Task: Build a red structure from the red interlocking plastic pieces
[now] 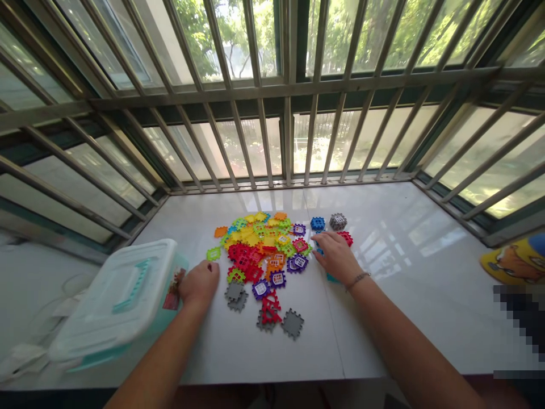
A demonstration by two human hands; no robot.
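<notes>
My right hand [338, 258] is over the right side of the pile, thumb and fingers apart. Blue pieces show beside and between its fingers, and a teal piece [332, 278] peeks out below the palm. Just beyond it sit a blue stack of interlocking tiles [317, 223], a grey stack [338, 221] and a red stack [346, 238]. My left hand [199, 284] rests curled into a fist on the table, between the storage box and the loose tiles; nothing shows in it. Nearest to it are a lime-green tile [213, 254] and grey tiles [235, 291].
Plastic tiles in yellow [249, 236], red [244, 258], orange [276, 261] and purple [278, 278] spread over the white table [374, 329]. A lidded teal box [123, 295] stands left. A yellow printed object [515, 258] lies far right. Metal bars [287, 136] line the windows behind.
</notes>
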